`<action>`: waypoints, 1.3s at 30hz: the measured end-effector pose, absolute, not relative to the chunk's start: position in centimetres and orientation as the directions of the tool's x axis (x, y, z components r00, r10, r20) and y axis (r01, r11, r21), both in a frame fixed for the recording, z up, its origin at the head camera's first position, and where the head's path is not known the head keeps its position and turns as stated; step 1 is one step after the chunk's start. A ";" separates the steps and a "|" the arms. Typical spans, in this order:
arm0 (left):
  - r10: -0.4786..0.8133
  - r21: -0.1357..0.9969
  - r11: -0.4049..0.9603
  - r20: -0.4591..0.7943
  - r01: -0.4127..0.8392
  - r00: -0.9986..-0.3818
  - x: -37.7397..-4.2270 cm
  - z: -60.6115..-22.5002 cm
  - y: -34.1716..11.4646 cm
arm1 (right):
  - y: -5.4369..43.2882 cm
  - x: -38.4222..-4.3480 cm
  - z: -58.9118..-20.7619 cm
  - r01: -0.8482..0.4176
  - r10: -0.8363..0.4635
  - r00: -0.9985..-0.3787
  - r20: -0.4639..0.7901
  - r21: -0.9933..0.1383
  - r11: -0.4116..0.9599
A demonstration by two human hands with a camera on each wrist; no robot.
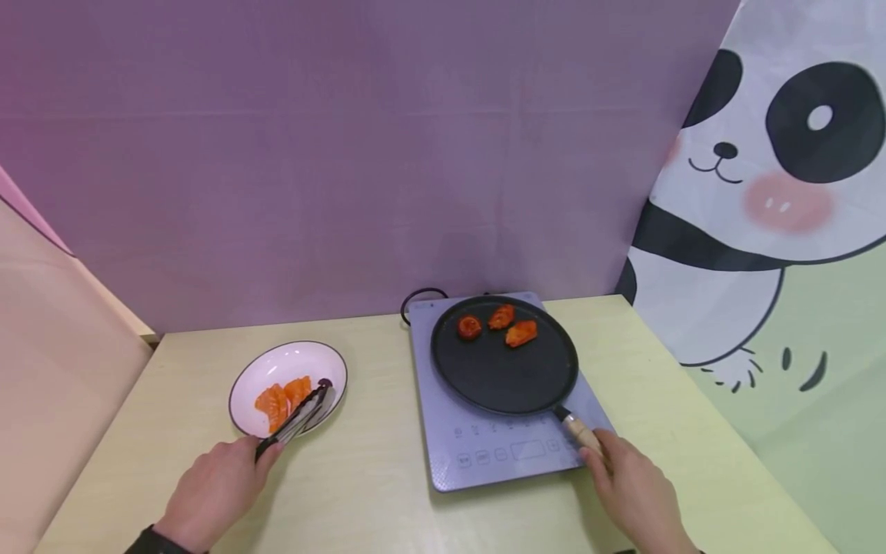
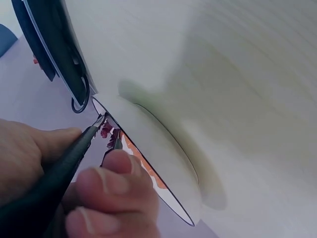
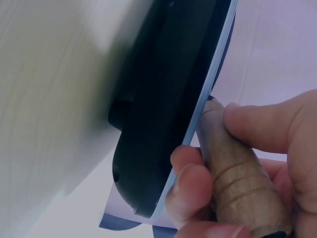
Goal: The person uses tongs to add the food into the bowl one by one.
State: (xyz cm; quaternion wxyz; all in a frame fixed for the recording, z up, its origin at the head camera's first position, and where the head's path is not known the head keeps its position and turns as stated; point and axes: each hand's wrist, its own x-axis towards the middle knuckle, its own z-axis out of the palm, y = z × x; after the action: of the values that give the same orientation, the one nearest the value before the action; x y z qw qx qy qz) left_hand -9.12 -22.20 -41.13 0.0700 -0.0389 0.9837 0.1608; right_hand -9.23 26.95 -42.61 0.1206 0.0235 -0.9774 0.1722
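My left hand (image 1: 218, 485) grips a pair of tongs (image 1: 294, 423) with black handles. The tongs' dark tips reach over the right part of a white plate (image 1: 259, 377) with a dark rim. On that plate lie orange salmon slices (image 1: 273, 404); whether the tips touch food is unclear. Dark red shapes show around the tips in the left wrist view. My right hand (image 1: 640, 488) holds the wooden handle (image 3: 237, 173) of a flat black frying pan (image 1: 498, 377). Three reddish pieces of food (image 1: 521, 333) lie in the pan's far part, one of them round.
Under the pan is a pale induction cooker (image 1: 450, 469) with touch controls along its front. A black cord (image 1: 418, 292) loops behind it. The light wooden table (image 1: 374, 462) meets a purple backdrop (image 1: 311, 192) at the back, and a panda-print sheet (image 1: 747, 308) hangs at right.
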 end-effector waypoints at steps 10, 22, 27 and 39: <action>-0.054 0.301 0.948 -0.154 -0.099 -0.987 -9.1 -41.2 -22.3 | 26.9 -9.3 -42.5 -0.061 0.010 -0.979 0.205 -0.336 0.940; -0.040 0.303 0.951 -0.078 -0.062 -0.996 -8.5 -41.3 -22.3 | 26.9 -9.3 -42.6 -0.069 0.007 -0.975 0.220 -0.335 0.940; -0.030 0.314 0.949 -0.011 -0.032 -0.999 -8.4 -41.1 -22.3 | 26.9 -9.3 -42.6 -0.074 0.003 -0.975 0.224 -0.335 0.939; 0.011 0.310 0.950 0.117 0.047 -0.993 -8.8 -40.6 -20.4 | 26.9 -9.3 -42.7 -0.075 0.001 -0.975 0.221 -0.332 0.940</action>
State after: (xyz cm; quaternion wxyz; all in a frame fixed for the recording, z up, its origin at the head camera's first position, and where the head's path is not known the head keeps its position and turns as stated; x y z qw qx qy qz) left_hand -8.76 -20.44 -40.63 -0.0569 0.0148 0.9857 0.1581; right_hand -9.33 26.93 -42.65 0.1098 0.0190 -0.9788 0.1718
